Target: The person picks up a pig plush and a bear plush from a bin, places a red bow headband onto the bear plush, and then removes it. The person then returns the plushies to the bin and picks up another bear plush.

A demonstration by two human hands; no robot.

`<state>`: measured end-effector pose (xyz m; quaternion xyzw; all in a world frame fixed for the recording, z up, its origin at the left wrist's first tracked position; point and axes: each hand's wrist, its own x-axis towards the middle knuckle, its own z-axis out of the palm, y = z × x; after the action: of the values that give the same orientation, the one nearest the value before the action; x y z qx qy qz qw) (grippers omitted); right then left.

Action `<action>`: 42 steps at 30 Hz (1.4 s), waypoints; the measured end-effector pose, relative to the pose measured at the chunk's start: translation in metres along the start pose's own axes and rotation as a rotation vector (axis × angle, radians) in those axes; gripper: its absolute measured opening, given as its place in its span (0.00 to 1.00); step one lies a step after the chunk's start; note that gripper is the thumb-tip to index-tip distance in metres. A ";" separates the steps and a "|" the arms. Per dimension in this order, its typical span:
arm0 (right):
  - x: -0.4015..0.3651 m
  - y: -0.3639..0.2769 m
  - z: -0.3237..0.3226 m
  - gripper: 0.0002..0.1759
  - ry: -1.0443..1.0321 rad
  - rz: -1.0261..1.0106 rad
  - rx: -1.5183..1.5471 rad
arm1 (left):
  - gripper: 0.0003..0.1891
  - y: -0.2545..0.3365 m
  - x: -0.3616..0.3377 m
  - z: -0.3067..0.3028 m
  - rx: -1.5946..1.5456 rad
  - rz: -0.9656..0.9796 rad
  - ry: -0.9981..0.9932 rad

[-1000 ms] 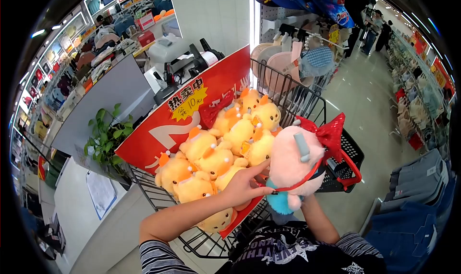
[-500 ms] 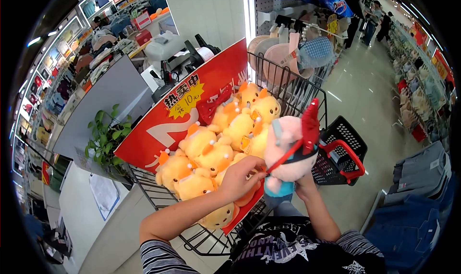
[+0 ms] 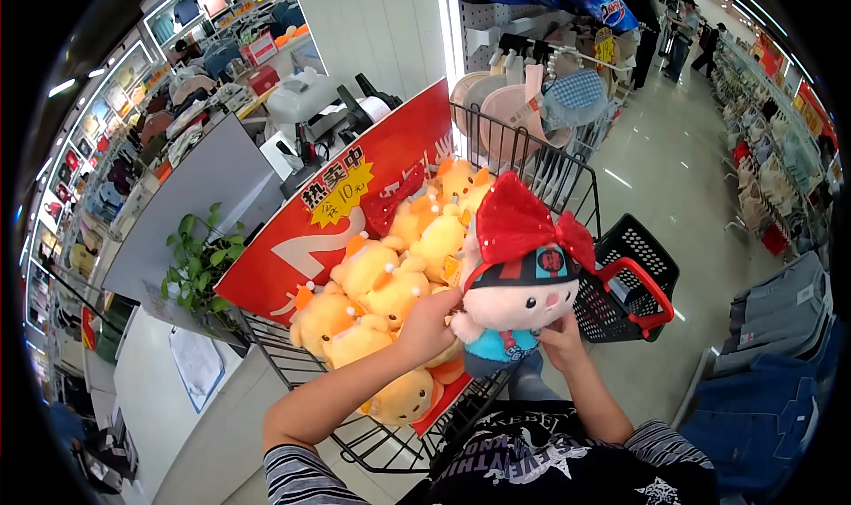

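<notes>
A pink plush toy (image 3: 523,301) with a red sequined bow, a dark headband and a blue outfit is held upright between my hands, its face toward me. My left hand (image 3: 432,328) grips it at the side of its body, by one arm. On the toy's other side, my right hand (image 3: 560,338) has its fingers wrapped round the lower body. Just left of the toy, several yellow plush toys (image 3: 390,292) lie piled in a black wire cart (image 3: 292,361), in front of a red sign (image 3: 257,270) with a yellow price label.
A black basket (image 3: 628,279) with a red handle stands right of the cart. A white counter (image 3: 160,372) with a clipboard and a green plant (image 3: 199,261) are at left. Folded jeans (image 3: 753,416) lie at lower right. People (image 3: 683,40) stand far down the aisle.
The pink toy has turned from side-on to facing me, so its face and the wide red bow now show. My left hand has shifted from the strap to the toy's side.
</notes>
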<state>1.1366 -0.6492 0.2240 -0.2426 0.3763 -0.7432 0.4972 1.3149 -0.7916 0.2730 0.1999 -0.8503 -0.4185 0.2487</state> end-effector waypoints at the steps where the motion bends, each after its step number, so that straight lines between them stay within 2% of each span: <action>1: 0.001 0.002 -0.004 0.47 -0.005 -0.004 0.001 | 0.13 0.000 0.000 -0.001 -0.005 0.006 -0.010; 5: -0.003 0.012 -0.015 0.45 -0.100 0.042 -0.184 | 0.16 0.006 0.003 -0.003 0.026 0.000 0.022; 10: -0.011 0.020 -0.044 0.50 -0.179 0.043 -0.295 | 0.20 0.003 0.001 -0.003 -0.109 -0.050 -0.033; 14: -0.006 0.017 -0.040 0.55 -0.190 0.005 -0.167 | 0.21 -0.004 0.002 -0.001 -0.121 -0.059 -0.016; 16: -0.005 0.011 -0.029 0.55 -0.157 -0.021 -0.119 | 0.20 -0.008 0.001 0.003 -0.322 -0.110 -0.021; 19: -0.004 0.005 -0.013 0.55 -0.125 -0.075 -0.102 | 0.20 -0.007 0.001 0.004 -0.466 -0.195 -0.027; 20: -0.006 0.003 -0.008 0.59 -0.069 -0.065 -0.105 | 0.19 -0.006 0.000 0.005 -0.513 -0.235 -0.034; 21: -0.007 0.002 -0.006 0.62 -0.013 -0.054 -0.107 | 0.19 -0.009 0.000 0.007 -0.514 -0.230 -0.035; 24: -0.008 0.003 -0.007 0.62 0.001 -0.043 -0.094 | 0.19 -0.017 -0.002 0.012 -0.590 -0.271 -0.044; 26: -0.007 0.003 -0.004 0.63 0.011 -0.028 -0.076 | 0.19 -0.017 -0.002 0.011 -0.623 -0.218 -0.052; 28: -0.004 0.000 -0.004 0.59 -0.015 -0.047 -0.148 | 0.19 -0.012 -0.001 0.007 -0.550 -0.201 -0.034; 32: 0.002 -0.006 -0.010 0.58 -0.109 -0.137 -0.251 | 0.17 -0.020 0.004 0.005 -0.325 -0.149 0.012; 35: 0.001 -0.006 -0.010 0.57 -0.065 -0.219 -0.229 | 0.16 -0.019 0.005 0.005 -0.331 -0.194 0.014; 39: -0.002 -0.004 -0.019 0.52 -0.126 -0.177 -0.269 | 0.17 -0.020 0.005 0.006 -0.348 -0.158 -0.001; 41: -0.002 -0.006 -0.021 0.50 -0.142 -0.205 -0.298 | 0.16 -0.012 0.005 -0.002 -0.097 -0.196 -0.053; 42: -0.003 -0.004 -0.027 0.49 -0.144 -0.178 -0.346 | 0.16 -0.008 0.007 -0.005 -0.096 -0.193 -0.053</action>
<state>1.1154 -0.6370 0.2110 -0.4089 0.4390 -0.6894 0.4061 1.3134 -0.8030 0.2709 0.2576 -0.8125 -0.4857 0.1940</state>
